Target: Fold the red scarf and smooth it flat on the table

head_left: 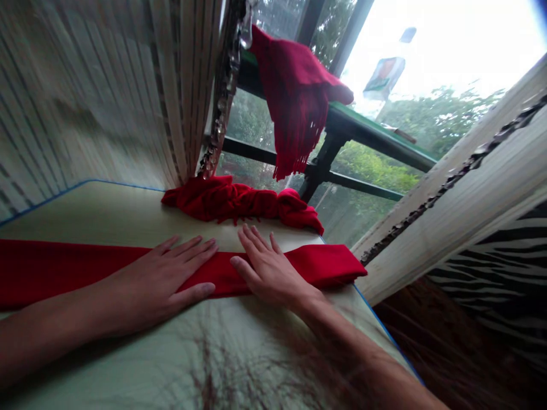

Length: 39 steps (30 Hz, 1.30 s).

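A red scarf (77,267), folded into a long flat strip, lies across the table (128,364) from the left edge of the view to the table's right edge. My left hand (158,285) rests flat on it with the fingers apart. Close to its right, my right hand (269,267) presses on the strip too, fingers stretched out and pointing away from me. Neither hand grips anything. Behind the strip, a crumpled red scarf (243,199) with a short fringe lies along the far edge of the table.
A fringed red scarf (294,85) hangs over the green window ledge (367,125). A bottle (384,74) stands on that ledge. Striped curtains (179,85) with beads flank the table on the left, and a pale curtain (461,188) on the right. Zebra-striped cloth (504,267) shows beyond.
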Each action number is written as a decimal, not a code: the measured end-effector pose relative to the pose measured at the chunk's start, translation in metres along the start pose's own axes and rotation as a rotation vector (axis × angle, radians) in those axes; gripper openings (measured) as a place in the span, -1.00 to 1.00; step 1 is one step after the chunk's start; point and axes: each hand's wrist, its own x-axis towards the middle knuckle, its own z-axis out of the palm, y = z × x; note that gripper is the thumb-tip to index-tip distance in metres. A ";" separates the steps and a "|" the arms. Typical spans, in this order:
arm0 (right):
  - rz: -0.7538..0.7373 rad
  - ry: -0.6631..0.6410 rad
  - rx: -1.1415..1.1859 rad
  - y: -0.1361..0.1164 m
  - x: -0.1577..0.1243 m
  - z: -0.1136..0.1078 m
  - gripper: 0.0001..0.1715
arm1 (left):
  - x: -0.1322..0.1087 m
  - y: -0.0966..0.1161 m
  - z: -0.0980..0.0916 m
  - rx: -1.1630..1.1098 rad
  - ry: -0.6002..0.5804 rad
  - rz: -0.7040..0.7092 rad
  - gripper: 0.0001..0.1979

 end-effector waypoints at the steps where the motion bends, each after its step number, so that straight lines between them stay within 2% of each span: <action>1: 0.033 0.010 0.014 0.006 0.000 -0.007 -0.16 | 0.000 0.000 0.000 -0.002 -0.004 -0.005 -0.18; 3: 0.088 0.049 0.066 0.017 -0.001 -0.022 -0.17 | 0.001 0.000 0.000 -0.013 -0.007 -0.008 -0.18; 5: 0.113 0.177 0.121 0.025 -0.002 -0.033 -0.18 | 0.003 -0.001 0.001 -0.022 -0.014 -0.006 -0.18; 7: 0.098 0.263 0.132 0.029 -0.003 -0.035 -0.17 | 0.004 -0.002 0.002 -0.022 -0.024 -0.003 -0.17; 9: 0.076 0.220 0.093 0.028 -0.002 -0.027 -0.12 | 0.004 -0.002 0.001 -0.013 -0.036 -0.005 -0.17; 12: 0.075 0.039 0.010 0.023 -0.001 -0.009 -0.07 | 0.004 0.004 -0.004 -0.005 -0.067 -0.016 -0.17; 13: 0.078 0.015 -0.012 0.021 -0.001 -0.004 -0.07 | 0.003 0.007 -0.006 -0.006 -0.078 -0.017 -0.17; 16: 0.064 0.093 -0.048 0.019 -0.001 0.003 -0.12 | 0.001 0.013 -0.013 -0.016 -0.093 -0.011 -0.19; 20: 0.030 -0.006 -0.029 0.024 -0.002 0.011 -0.11 | -0.001 0.018 -0.020 -0.032 -0.132 -0.014 -0.21; 25: -0.045 0.066 -0.052 0.024 -0.003 0.019 -0.17 | -0.001 0.021 -0.023 -0.025 -0.174 -0.024 -0.19; 29: -0.063 -0.014 -0.096 0.016 -0.003 0.019 -0.14 | -0.002 0.021 -0.024 -0.033 -0.174 -0.024 -0.19; 32: -0.088 0.000 -0.118 0.013 -0.004 0.018 -0.14 | -0.003 0.021 -0.023 -0.045 -0.169 -0.017 -0.18; 36: -0.144 -0.049 -0.125 0.013 -0.005 0.022 -0.17 | -0.003 0.020 -0.021 -0.052 -0.150 -0.001 -0.18; 39: -0.146 -0.009 -0.117 0.014 -0.003 0.023 -0.17 | -0.002 0.020 -0.022 -0.044 -0.167 -0.015 -0.17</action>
